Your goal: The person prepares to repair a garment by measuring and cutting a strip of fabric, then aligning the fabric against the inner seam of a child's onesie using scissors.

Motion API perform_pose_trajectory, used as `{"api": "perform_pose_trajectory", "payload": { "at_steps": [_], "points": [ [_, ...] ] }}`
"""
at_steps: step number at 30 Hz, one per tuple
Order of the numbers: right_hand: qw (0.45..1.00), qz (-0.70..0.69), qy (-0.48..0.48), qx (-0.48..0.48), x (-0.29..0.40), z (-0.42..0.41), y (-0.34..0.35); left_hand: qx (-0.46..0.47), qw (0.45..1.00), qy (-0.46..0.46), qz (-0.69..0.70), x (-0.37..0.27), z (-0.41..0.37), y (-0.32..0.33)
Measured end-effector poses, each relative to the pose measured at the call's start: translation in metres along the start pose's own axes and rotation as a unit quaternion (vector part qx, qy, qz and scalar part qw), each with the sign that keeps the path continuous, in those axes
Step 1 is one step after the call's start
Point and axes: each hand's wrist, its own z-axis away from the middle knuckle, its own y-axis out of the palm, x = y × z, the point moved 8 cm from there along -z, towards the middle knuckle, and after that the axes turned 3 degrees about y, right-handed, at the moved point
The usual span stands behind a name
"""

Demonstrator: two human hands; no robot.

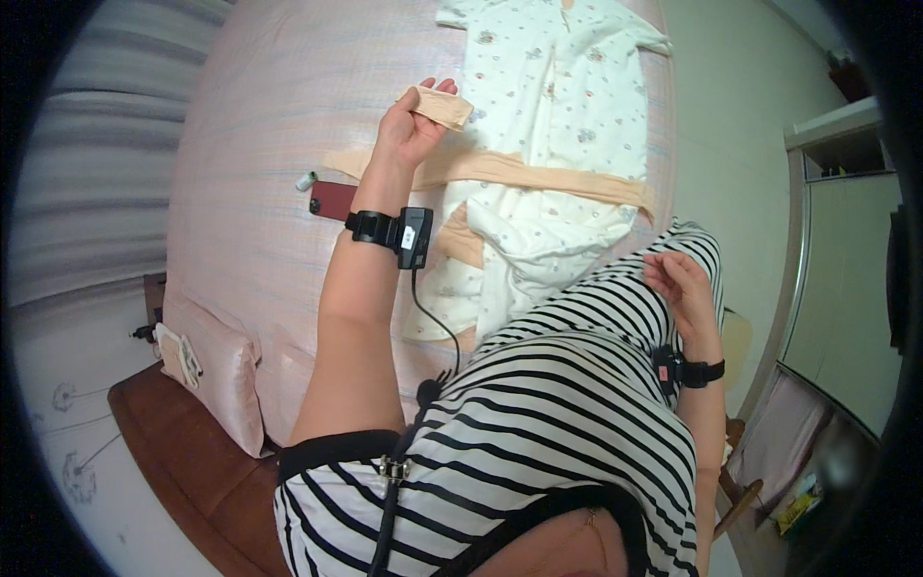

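My left hand [417, 130] is raised over the bed and holds a small folded piece of beige cloth [441, 109] between thumb and fingers. Beneath it lies a white short-sleeved garment [505, 94] with a small print, spread flat at the top and bunched lower down. A long beige fabric strip [533, 174] runs across the garment. More beige cloth [460, 238] shows under the garment's folds. My right hand [678, 285] rests near my striped-covered leg, fingers loosely curled with nothing visible in them.
A red phone [333, 200] and a small cylindrical item [306, 181] lie on the pink bedsheet [245, 144] left of my forearm. Pillows [216, 368] lean by a brown headboard [173, 425]. A cable [440, 324] hangs from my left wrist device [414, 238]. A cabinet [836, 267] stands at right.
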Motion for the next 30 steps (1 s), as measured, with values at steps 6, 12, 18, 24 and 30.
{"api": "perform_pose_trajectory", "payload": {
  "at_steps": [6,12,18,24,30],
  "points": [
    [0.996,-0.092,0.008,0.014,-0.017,-0.017,-0.031,0.002,0.998,0.056,-0.040,-0.066,-0.038,-0.032],
    [0.998,-0.060,0.016,-0.007,-0.017,-0.024,-0.027,0.003,0.991,0.111,-0.072,-0.145,-0.032,-0.043],
    [0.999,-0.041,0.026,-0.002,-0.017,-0.028,-0.024,-0.025,0.986,0.095,-0.136,-0.176,0.071,-0.089],
    [0.999,-0.009,0.036,0.011,-0.018,-0.030,-0.027,-0.194,0.964,0.110,-0.146,-0.202,0.224,-0.245],
    [0.999,-0.005,0.032,0.019,-0.018,-0.028,-0.024,-0.430,0.890,0.091,-0.122,-0.177,0.322,-0.377]
  ]
}}
